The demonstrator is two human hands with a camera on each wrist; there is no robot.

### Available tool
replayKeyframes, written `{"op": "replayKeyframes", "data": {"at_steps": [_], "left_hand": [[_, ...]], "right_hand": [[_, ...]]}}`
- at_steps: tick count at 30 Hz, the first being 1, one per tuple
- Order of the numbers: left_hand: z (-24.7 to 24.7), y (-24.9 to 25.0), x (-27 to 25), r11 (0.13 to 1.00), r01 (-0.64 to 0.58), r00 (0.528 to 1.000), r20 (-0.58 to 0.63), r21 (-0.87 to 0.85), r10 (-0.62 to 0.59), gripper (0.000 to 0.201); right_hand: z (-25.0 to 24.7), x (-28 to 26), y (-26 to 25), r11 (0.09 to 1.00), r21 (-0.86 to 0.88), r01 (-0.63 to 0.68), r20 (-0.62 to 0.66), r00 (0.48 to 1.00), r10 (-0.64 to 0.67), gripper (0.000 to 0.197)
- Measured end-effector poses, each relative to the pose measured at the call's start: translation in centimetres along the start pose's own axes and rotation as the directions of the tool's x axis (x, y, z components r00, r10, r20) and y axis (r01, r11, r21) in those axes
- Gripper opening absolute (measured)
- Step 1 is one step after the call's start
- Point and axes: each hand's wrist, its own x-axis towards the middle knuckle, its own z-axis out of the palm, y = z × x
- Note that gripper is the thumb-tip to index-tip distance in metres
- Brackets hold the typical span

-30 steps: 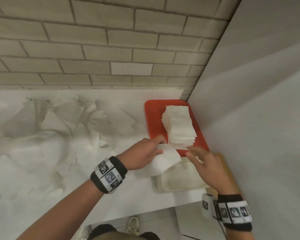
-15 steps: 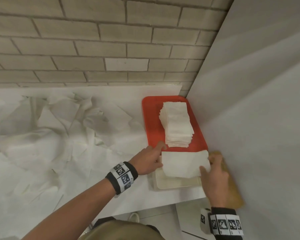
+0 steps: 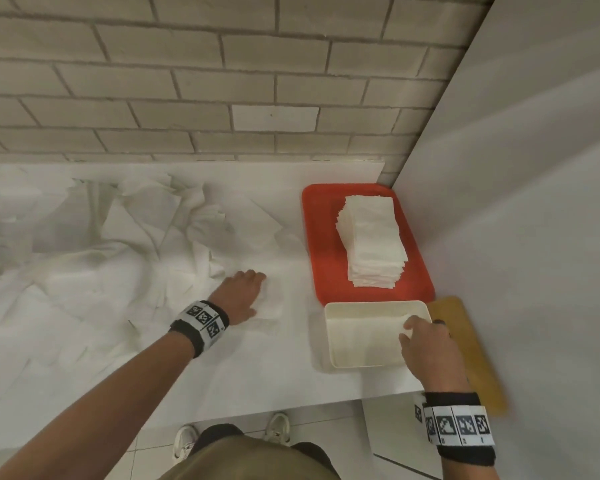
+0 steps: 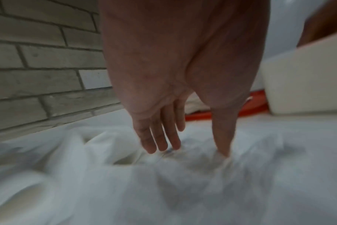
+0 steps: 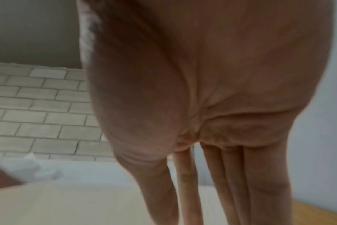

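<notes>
Paper sheets [image 3: 84,254] lie crumpled over the counter's [image 3: 257,375] left half. The left hand [image 3: 241,296] rests flat, fingers straight, on one loose sheet [image 3: 272,303] near the middle, gripping nothing. At the right back corner a folded stack [image 3: 374,244] sits on a red tray [image 3: 321,254]. In front, the right hand [image 3: 426,344] dips straight fingers into a cream tub [image 3: 361,341], holding nothing. Fetching the next sheet seems the step in hand; next, pinch it and draw it over.
</notes>
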Motion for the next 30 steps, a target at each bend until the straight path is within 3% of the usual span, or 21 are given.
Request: {"op": "replayKeyframes", "data": {"at_steps": [2, 4, 8, 10, 12, 14, 16, 18, 21, 24, 26, 28, 30], "left_hand": [[0.3, -1.4, 0.0, 0.999, 0.042, 0.998, 0.038, 0.025, -0.043, 0.079], [0.2, -2.0, -0.1, 0.997, 0.073, 0.994, 0.083, -0.026, -0.071, 0.071], [-0.6, -1.8, -0.7, 0.972, 0.014, 0.996, 0.086, -0.233, 0.006, 0.021], [-1.7, -1.0, -1.5, 0.928, -0.071, 0.997, 0.007, -0.367, 0.079, 0.032], [-3.6, 0.3, -3.0, 0.854, -0.189, 0.982, -0.087, -0.485, 0.168, 0.031], [-5.7, 2.0, -4.7, 0.748, -0.284, 0.956, -0.122, -0.6, 0.265, 0.027], [-7.6, 3.7, -5.8, 0.654, -0.337, 0.929, -0.126, -0.677, 0.348, 0.019], [-8.5, 5.0, -6.1, 0.595, -0.364, 0.904, -0.118, -0.717, 0.411, 0.022], [-8.7, 6.3, -5.8, 0.566, -0.366, 0.893, -0.107, -0.739, 0.438, 0.03], [-7.8, 6.9, -4.8, 0.643, -0.328, 0.928, -0.109, -0.692, 0.357, 0.026], [-6.7, 7.8, -4.0, 0.697, -0.296, 0.95, -0.126, -0.653, 0.286, 0.025], [-5.5, 9.2, -3.3, 0.734, -0.268, 0.962, -0.129, -0.624, 0.242, 0.028], [-4.2, 11.0, -2.8, 0.75, -0.261, 0.965, -0.139, -0.608, 0.222, 0.037]], "right_hand": [[-1.8, -1.0, -1.6, 0.998, 0.031, 0.046, -0.091, 0.995, -0.043, 0.028], [-3.1, -1.7, -4.0, 0.976, 0.148, 0.16, -0.183, 0.974, -0.132, 0.027], [-2.4, -2.2, -9.3, 0.8, 0.48, 0.359, -0.302, 0.924, -0.233, 0.033], [-1.3, -2.7, -11.5, 0.717, 0.614, 0.33, -0.257, 0.943, -0.213, 0.055], [-0.8, -3.2, -13.0, 0.643, 0.723, 0.251, -0.149, 0.966, -0.209, 0.082], [-1.0, -3.5, -13.8, 0.551, 0.82, 0.155, -0.036, 0.975, -0.22, 0.098], [-1.4, -3.5, -13.9, 0.417, 0.906, 0.074, 0.025, 0.974, -0.226, 0.09], [-1.6, -3.4, -13.4, 0.286, 0.957, 0.048, 0.029, 0.966, -0.257, 0.068], [-2.4, -3.9, -11.8, 0.184, 0.976, 0.117, -0.062, 0.959, -0.276, 0.031], [-2.9, -4.2, -8.1, 0.231, 0.951, 0.203, -0.182, 0.977, -0.107, 0.017], [-2.5, -4.1, -5.1, 0.416, 0.884, 0.212, -0.246, 0.969, 0.029, 0.015], [-1.8, -3.8, -2.8, 0.593, 0.794, 0.139, -0.279, 0.948, 0.152, 0.021], [-0.9, -3.4, -1.0, 0.693, 0.716, 0.087, -0.298, 0.935, 0.191, 0.024]]}}
